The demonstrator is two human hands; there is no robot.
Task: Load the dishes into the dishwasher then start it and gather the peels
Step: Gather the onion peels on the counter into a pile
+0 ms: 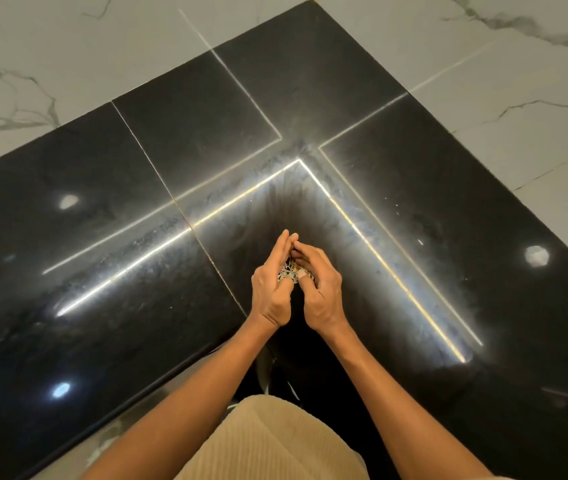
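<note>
A small heap of pale and brown peels point(288, 270) sits between my two hands, just above the black glossy countertop point(178, 140). My left hand point(272, 289) cups the heap from the left, its fingers pointing forward. My right hand point(317, 285) closes in from the right with curled fingers, and its thumb lies over the peels. The fingertips of both hands meet at the far side, so most of the heap is hidden. No dishes or dishwasher are in view.
The countertop forms an L-shaped corner with white marble walls point(68, 46) behind it on both sides. Bright strip-light reflections cross the black surface. The counter's front edge point(158, 382) runs diagonally below my left forearm. My beige clothing point(268, 441) shows at the bottom.
</note>
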